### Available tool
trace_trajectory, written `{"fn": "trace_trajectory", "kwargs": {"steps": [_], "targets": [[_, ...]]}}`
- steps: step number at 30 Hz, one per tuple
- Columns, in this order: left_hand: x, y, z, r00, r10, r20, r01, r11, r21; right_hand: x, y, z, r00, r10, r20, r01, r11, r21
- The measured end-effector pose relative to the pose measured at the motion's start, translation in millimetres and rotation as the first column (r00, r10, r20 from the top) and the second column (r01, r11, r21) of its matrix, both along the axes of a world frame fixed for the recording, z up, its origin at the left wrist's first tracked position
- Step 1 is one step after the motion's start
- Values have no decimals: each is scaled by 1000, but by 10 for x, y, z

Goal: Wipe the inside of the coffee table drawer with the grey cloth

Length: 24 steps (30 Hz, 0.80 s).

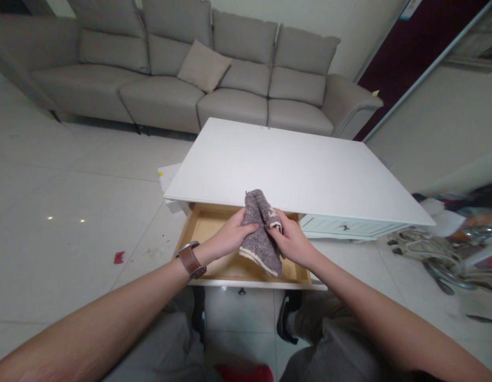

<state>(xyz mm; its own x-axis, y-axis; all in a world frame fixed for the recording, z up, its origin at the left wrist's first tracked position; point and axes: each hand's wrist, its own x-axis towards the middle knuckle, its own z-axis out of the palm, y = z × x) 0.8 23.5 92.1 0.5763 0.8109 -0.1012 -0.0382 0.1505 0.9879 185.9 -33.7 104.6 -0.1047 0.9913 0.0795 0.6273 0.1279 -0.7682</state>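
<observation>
A grey-brown cloth (256, 233) with cream edging, folded over on itself, is held up above the pulled-out wooden drawer (201, 225). My left hand (230, 233) pinches its left side, thumb on top. On the other side my right hand (289, 237) grips the cloth near its cream-patterned fold. The fingers beneath the cloth are mostly hidden. Behind the cloth lies the white top of the coffee table (293, 164). The visible parts of the drawer's bottom are bare wood.
A second, shut drawer (341, 225) sits at the table's right. Beyond the table stands a grey sofa (238, 109) with a beige cushion (204, 65). Piled items (480, 228) lie on the floor at right. A red scrap (119, 257) is on the floor at left.
</observation>
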Motion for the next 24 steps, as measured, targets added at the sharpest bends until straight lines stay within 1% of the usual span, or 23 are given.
{"fn": "trace_trajectory", "kwargs": {"steps": [4, 9, 11, 13, 16, 19, 22, 24], "targets": [[-22, 22, -74, 999, 44, 7, -43, 997, -59, 42, 71, -11, 997, -80, 5, 80, 995, 64], [-70, 110, -273, 993, 111, -49, -115, 988, -104, 153, 159, 50, 977, -200, 74, 187, 971, 147], [-84, 139, -335, 990, 128, -58, -134, 985, -106, 169, 160, 93, 966, -232, 119, 209, 962, 174], [-82, 151, -361, 988, 146, -50, -151, 983, -106, 138, 130, 128, 958, -236, 160, 205, 960, 188], [-43, 125, -332, 987, 159, 16, -155, 976, -156, -4, 37, 135, 962, -172, 213, 143, 979, 143], [20, 68, -260, 981, 154, 115, -125, 966, -224, -178, -57, 73, 968, -34, 250, 7, 994, 110], [61, 34, -195, 961, 201, 187, -145, 950, -276, -253, -95, -23, 943, 95, 318, -146, 979, 141], [65, 41, -165, 949, 232, 216, -149, 928, -341, -231, -85, -75, 925, 131, 357, -196, 969, 152]]}}
